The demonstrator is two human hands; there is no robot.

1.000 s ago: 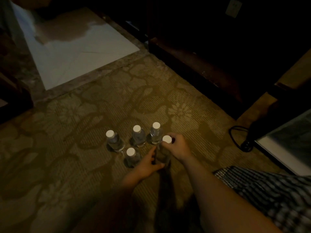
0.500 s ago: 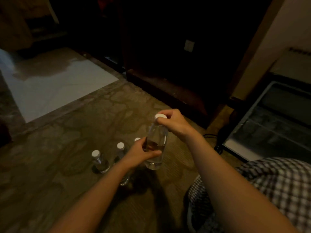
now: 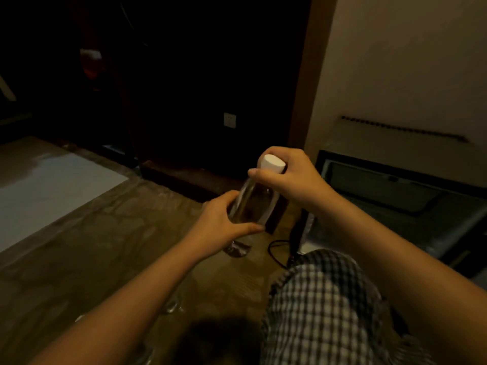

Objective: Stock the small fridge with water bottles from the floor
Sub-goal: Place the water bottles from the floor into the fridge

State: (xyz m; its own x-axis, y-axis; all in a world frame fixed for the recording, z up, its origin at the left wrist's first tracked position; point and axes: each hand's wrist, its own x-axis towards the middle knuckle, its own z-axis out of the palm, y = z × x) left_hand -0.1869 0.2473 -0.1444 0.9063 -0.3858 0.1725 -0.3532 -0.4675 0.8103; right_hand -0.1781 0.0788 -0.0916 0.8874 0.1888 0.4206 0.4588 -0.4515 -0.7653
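1. Head view: the small fridge (image 3: pixel 395 188) appears open; aim for its interior.
2. The water bottle (image 3: pixel 253 204) hangs tilted just left of the fridge; it should clear the frame.
3. The left hand (image 3: pixel 224 222) wraps its body and the right hand (image 3: pixel 290 177) pinches its neck; both grips need to be firm.

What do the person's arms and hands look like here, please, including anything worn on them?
The left forearm and right forearm are bare: no sleeves, gloves or watch show. The left hand and right hand show no rings in this dim light. Dark-and-light checked cloth, probably the person's clothing, shows below the right forearm.
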